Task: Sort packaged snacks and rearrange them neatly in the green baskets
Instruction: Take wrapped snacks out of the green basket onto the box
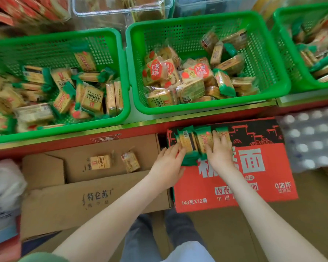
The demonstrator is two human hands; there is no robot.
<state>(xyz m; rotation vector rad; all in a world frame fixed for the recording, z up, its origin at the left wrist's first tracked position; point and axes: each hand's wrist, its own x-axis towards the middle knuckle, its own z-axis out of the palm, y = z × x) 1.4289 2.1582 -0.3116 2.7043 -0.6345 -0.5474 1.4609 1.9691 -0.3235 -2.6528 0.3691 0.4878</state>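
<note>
Green baskets (206, 109) sit from ten to two o'clock, full of mixed snacks (193, 86). At four o'clock lies a red box (263, 178). My arms reach out to it. My left hand (169, 161) and right hand (219, 154), fingers straight, press a row of snack packs (189, 142) on top.
</note>
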